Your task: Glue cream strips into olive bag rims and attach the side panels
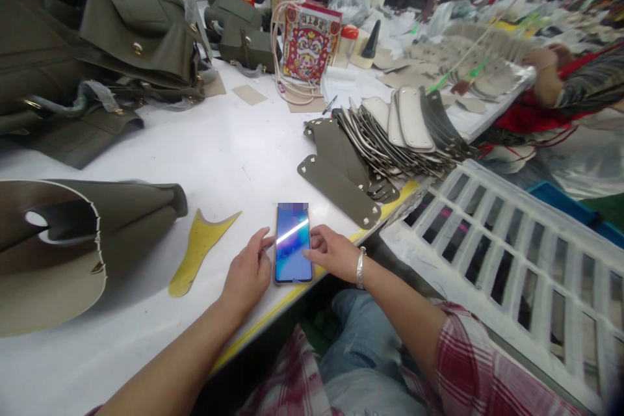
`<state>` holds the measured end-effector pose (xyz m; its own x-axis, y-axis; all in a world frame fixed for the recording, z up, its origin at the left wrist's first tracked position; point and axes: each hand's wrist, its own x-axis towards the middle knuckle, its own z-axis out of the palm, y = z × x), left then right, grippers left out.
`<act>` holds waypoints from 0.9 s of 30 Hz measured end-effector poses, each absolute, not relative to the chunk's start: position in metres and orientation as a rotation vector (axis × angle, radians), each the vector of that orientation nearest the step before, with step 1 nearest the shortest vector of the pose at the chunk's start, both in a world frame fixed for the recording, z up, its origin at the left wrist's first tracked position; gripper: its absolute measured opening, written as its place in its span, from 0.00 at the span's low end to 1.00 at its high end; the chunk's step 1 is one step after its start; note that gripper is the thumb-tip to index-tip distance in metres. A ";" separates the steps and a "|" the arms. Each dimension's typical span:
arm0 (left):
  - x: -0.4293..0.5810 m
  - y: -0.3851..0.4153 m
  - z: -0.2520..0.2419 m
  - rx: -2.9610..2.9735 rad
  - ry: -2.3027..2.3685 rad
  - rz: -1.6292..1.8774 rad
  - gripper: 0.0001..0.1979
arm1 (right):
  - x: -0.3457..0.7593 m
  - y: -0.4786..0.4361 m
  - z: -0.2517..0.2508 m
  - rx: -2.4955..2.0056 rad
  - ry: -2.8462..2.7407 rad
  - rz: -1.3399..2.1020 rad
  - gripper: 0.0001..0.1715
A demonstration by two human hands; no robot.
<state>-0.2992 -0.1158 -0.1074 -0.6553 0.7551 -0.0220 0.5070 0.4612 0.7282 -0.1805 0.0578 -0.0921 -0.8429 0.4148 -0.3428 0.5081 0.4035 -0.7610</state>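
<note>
The lit phone (292,248) is by the near edge of the counter (229,149). My left hand (247,268) is curled at the phone's left side; my right hand (338,252) is half-curled opposite, thumb over the screen. I can't tell whether either grips it. A yellow piece (197,252) lies further left.

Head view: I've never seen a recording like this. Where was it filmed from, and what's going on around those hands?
There is no machine here, only a person's bare hands. A camera worn on the head looks forward and down, giving this single picture. The left hand and right hand are on either side of a lit phone, the right thumb at its screen. Whether they grip it is hard to tell. On the white table are a flat yellow piece, olive bags to the left, and a pile of panels beyond the phone.
</note>
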 end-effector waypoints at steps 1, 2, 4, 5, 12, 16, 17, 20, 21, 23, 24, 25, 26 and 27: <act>-0.299 -0.116 -0.108 1.075 2.372 1.004 0.24 | -0.180 0.058 -0.092 0.838 2.541 -1.467 0.22; -0.298 -0.116 -0.108 1.086 2.372 0.995 0.24 | -0.179 0.058 -0.092 0.841 2.541 -1.479 0.20; -0.295 -0.117 -0.109 1.122 2.372 0.976 0.24 | -0.178 0.058 -0.092 0.866 2.552 -1.458 0.17; -0.293 -0.117 -0.109 1.142 2.372 0.963 0.24 | -0.178 0.057 -0.091 0.883 2.559 -1.434 0.16; -0.284 -0.119 -0.106 1.224 2.389 0.861 0.23 | -0.174 0.050 -0.089 0.958 2.700 -1.210 0.11; -0.283 -0.119 -0.106 1.219 2.382 0.848 0.23 | -0.173 0.047 -0.087 0.962 2.735 -1.183 0.11; -0.283 -0.119 -0.106 1.215 2.383 0.849 0.23 | -0.173 0.046 -0.086 0.963 2.733 -1.183 0.12; -0.283 -0.119 -0.108 1.214 2.385 0.859 0.23 | -0.174 0.042 -0.086 1.015 2.720 -1.160 0.15; -0.284 -0.119 -0.108 1.213 2.388 0.862 0.24 | -0.175 0.040 -0.086 1.041 2.722 -1.132 0.18; -0.284 -0.119 -0.109 1.215 2.392 0.869 0.24 | -0.178 0.036 -0.088 1.080 2.744 -1.036 0.25; -0.284 -0.119 -0.109 1.215 2.393 0.874 0.24 | -0.180 0.034 -0.089 1.085 2.761 -0.974 0.28; -0.284 -0.119 -0.109 1.215 2.395 0.880 0.24 | -0.182 0.033 -0.090 1.087 2.776 -0.911 0.30; -0.284 -0.119 -0.109 1.215 2.396 0.886 0.24 | -0.183 0.032 -0.090 1.088 2.785 -0.855 0.30; -0.285 -0.120 -0.109 1.215 2.394 0.893 0.24 | -0.184 0.032 -0.090 1.091 2.782 -0.824 0.31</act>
